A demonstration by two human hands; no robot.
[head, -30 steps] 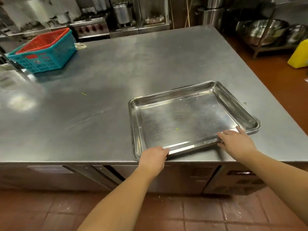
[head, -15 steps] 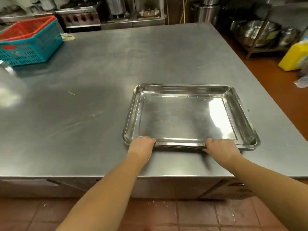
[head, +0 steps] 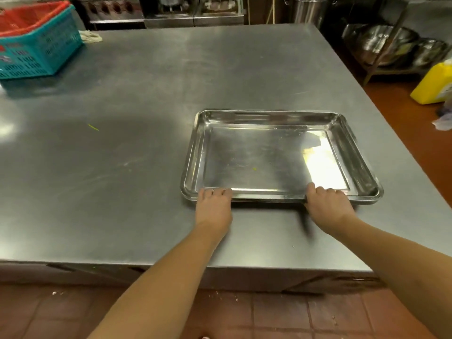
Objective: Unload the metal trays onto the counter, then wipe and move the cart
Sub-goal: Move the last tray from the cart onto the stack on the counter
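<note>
A stack of shiny metal trays (head: 256, 152) lies flat on the steel counter (head: 146, 94), right of centre and a little back from the near edge. Layered rims show along its near side. My left hand (head: 214, 205) holds the near rim at the left corner, fingers curled over the edge. Further along the same rim, toward the right corner, my right hand (head: 327, 207) grips it too. Both thumbs are hidden. The top tray holds only a few small food specks. The cart is out of view.
A teal basket (head: 41, 52) with a red basket (head: 27, 18) nested in it stands at the counter's far left, a cloth (head: 91, 36) beside it. A yellow jug (head: 434, 84) and a rack of metal bowls (head: 384, 42) stand on the floor at right. Stoves line the back.
The tray stack slid from overhanging the counter's near edge to farther in, and turned square to me. Both hands stayed on its near rim.
</note>
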